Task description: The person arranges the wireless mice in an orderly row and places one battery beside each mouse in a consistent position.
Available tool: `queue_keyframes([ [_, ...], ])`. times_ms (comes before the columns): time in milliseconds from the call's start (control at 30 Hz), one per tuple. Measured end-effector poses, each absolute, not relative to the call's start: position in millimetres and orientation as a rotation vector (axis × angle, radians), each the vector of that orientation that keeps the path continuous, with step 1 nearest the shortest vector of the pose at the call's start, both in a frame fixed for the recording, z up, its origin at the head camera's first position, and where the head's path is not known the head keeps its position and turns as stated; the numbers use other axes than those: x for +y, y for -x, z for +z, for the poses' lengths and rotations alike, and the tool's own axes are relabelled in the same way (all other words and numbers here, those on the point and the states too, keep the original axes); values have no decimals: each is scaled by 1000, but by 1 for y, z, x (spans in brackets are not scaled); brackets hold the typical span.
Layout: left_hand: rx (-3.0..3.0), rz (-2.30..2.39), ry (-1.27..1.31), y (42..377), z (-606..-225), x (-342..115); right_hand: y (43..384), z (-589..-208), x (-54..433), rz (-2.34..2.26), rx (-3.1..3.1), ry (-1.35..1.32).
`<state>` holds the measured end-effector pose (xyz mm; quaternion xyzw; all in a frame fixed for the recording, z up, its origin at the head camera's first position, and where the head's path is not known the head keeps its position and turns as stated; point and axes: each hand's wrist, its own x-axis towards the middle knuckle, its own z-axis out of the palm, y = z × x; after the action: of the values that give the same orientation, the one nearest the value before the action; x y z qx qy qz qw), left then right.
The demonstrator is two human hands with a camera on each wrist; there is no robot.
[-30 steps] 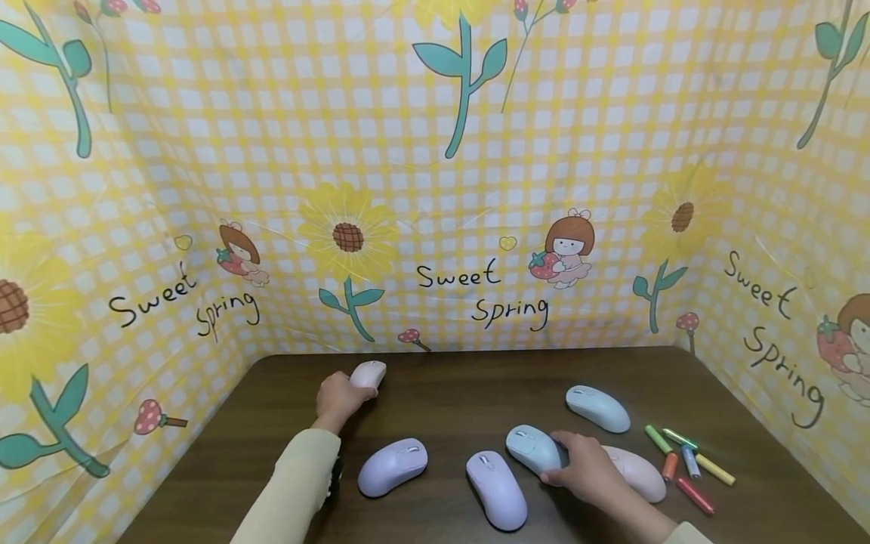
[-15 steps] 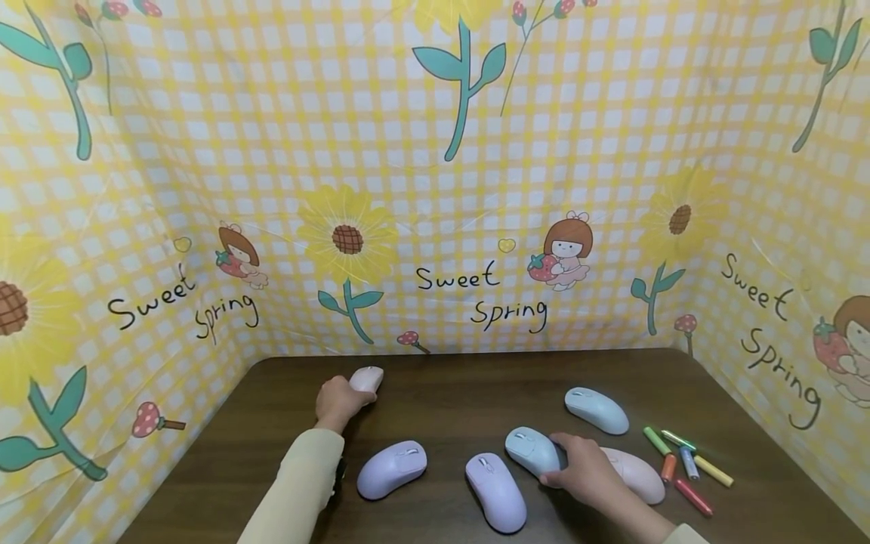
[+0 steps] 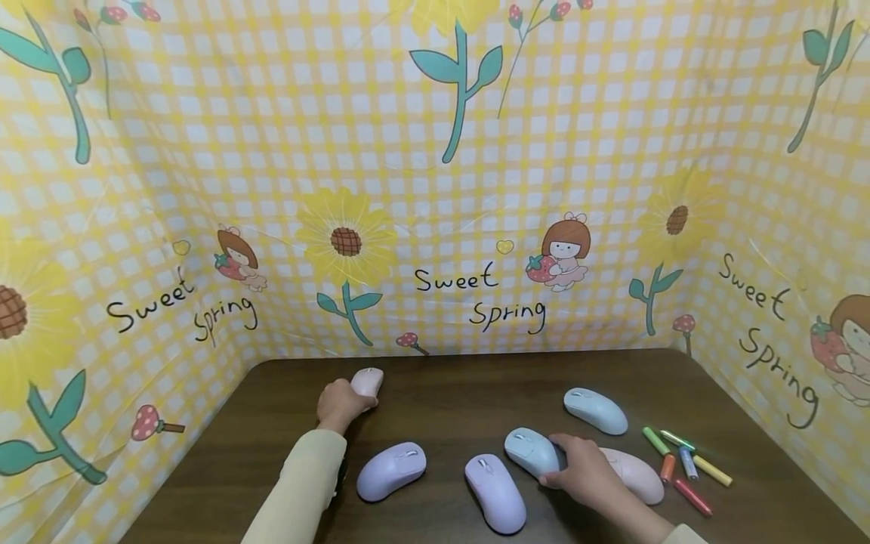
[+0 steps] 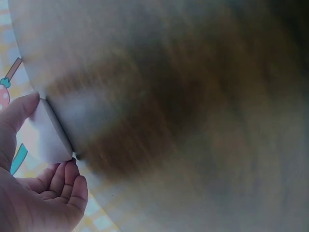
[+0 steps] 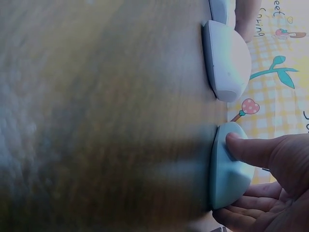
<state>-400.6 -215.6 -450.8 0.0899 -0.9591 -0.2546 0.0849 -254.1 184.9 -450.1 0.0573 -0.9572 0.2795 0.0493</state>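
Observation:
At the back left of the table, my left hand (image 3: pixel 338 402) grips a pale pinkish-white computer mouse (image 3: pixel 368 383) between thumb and fingers. The left wrist view shows the thumb on one side of this mouse (image 4: pixel 46 135) and curled fingers at the other. Right of centre, my right hand (image 3: pixel 581 467) holds a light blue mouse (image 3: pixel 530 451) by its sides, partly covering its rear. In the right wrist view this blue mouse (image 5: pixel 231 169) sits on the tabletop. Behind my right hand lies a pale pink mouse (image 3: pixel 637 476), partly hidden.
Two lilac mice lie in front, one left (image 3: pixel 391 471) and one in the middle (image 3: pixel 496 495). Another light blue mouse (image 3: pixel 596 412) lies farther back on the right. Several small coloured sticks, including a red one (image 3: pixel 693 497), lie at the right. Patterned cloth (image 3: pixel 448 189) surrounds the table (image 3: pixel 448 408).
My left hand's mouse has come very slightly nearer to me. My right hand stays on the blue mouse, and the head view has tilted up a little.

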Motion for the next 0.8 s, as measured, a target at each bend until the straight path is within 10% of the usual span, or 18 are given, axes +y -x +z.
queue_keyframes([
  [800, -2885, -760, -267, 399, -450, -215, 256, -453, 181, 816, -2866, -139],
])
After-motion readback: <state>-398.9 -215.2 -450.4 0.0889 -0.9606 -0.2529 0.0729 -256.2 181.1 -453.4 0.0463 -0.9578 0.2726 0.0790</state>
